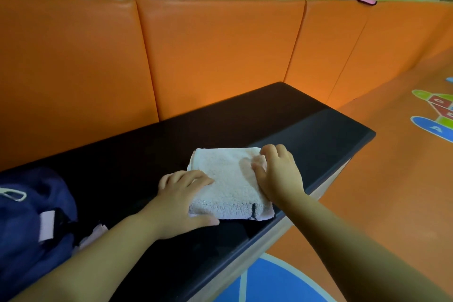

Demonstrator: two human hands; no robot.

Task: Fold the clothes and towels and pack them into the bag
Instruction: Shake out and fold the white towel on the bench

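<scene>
Dim, soft focus; window glare, bowed edges.

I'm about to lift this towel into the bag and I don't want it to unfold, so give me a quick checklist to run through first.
1. The white towel is folded into a compact rectangle: ok.
2. It lies wholly on the dark bench, close to the front edge: ok.
3. The left hand holds the near left corner, fingers on top, thumb at the near edge: ok.
4. The right hand has a firm hold; its fingers curl at the far right corner: cannot tell.
5. The blue bag sits on the bench to the left: ok.
6. The bag's mouth is open wide enough: cannot tell.
</scene>
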